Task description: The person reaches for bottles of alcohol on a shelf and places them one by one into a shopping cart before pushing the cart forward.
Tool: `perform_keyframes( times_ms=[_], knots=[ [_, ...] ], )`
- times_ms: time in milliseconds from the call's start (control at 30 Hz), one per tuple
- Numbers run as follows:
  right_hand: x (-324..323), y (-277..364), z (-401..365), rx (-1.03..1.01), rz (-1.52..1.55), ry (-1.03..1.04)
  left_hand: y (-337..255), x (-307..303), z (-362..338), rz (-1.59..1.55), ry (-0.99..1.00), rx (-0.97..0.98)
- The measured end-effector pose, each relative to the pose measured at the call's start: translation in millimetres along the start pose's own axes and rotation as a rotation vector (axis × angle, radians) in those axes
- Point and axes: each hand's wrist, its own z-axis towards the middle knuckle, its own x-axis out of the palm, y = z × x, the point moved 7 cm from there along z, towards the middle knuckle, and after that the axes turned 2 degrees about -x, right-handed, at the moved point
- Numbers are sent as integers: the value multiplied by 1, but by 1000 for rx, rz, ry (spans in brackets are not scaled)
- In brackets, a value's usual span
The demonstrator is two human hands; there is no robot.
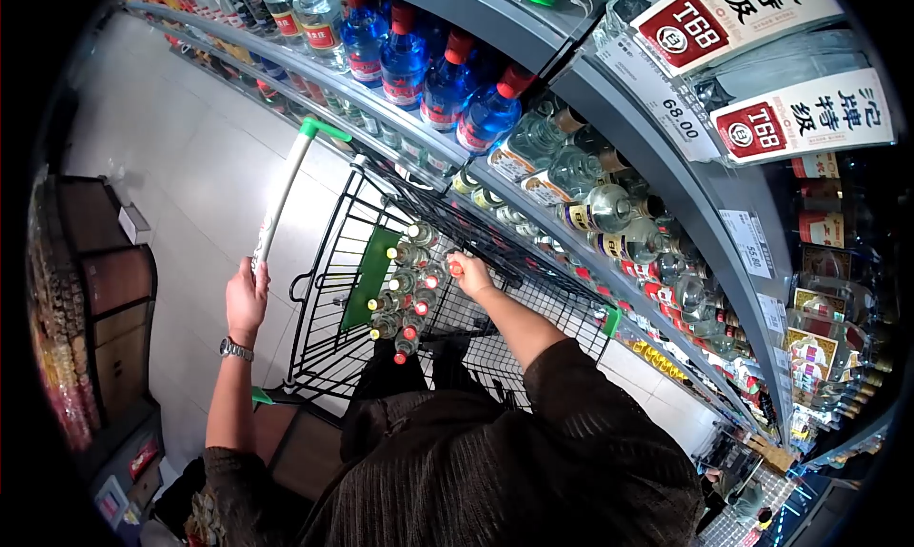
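Observation:
My left hand (248, 298), a watch on its wrist, is closed on the pale push handle (283, 195) of a shopping cart (319, 285). The handle ends in a green corner piece. Over the cart, my right hand (470, 275) has its fingers closed around the top of a bottle, whose red cap (456, 269) shows at the fingertips. Beside that hand, several clear bottles (404, 280) with red or yellow caps stand close together in the cart. A green panel (369, 276) lies behind them. The lower part of the held bottle is hard to make out.
A long shelf of bottles runs along the right, with blue red-capped bottles (404, 61) above the cart and clear bottles (609, 209) farther along. Boxed goods with T68 labels (757, 133) sit on the nearest shelf. A brown display stand (109, 261) is at the left on the tiled floor.

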Motion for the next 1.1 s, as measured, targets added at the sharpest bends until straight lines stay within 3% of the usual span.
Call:
perform_keyframes(
  times_ms=[67, 100, 133, 300, 433, 767, 867, 1033, 1100],
  knots=[
    [11, -13, 5, -55, -13, -28, 4, 2, 0, -10, -15, 4],
    [19, -21, 11, 11, 120, -4, 4, 2, 1, -15, -20, 10],
    [22, -29, 9, 43, 7, 52, 4, 1, 1, -12, -19, 11],
    [18, -19, 19, -67, 13, -57, 10, 4, -3, -8, -3, 6],
    [24, -13, 23, -43, -73, -3, 10, 2, -4, -16, -7, 3],
    [17, 19, 33, 198, -41, 213, 13, 2, 4, 26, -13, 11],
    [29, 11, 41, 146, -37, 100, 18, 3, 9, 64, -11, 10],
    [15, 28, 8, 269, 51, 86, 20, 3, 10, 60, -22, 12],
    [1, 47, -16, 86, 104, -14, 18, 2, 10, 48, -37, 27]
  ],
)
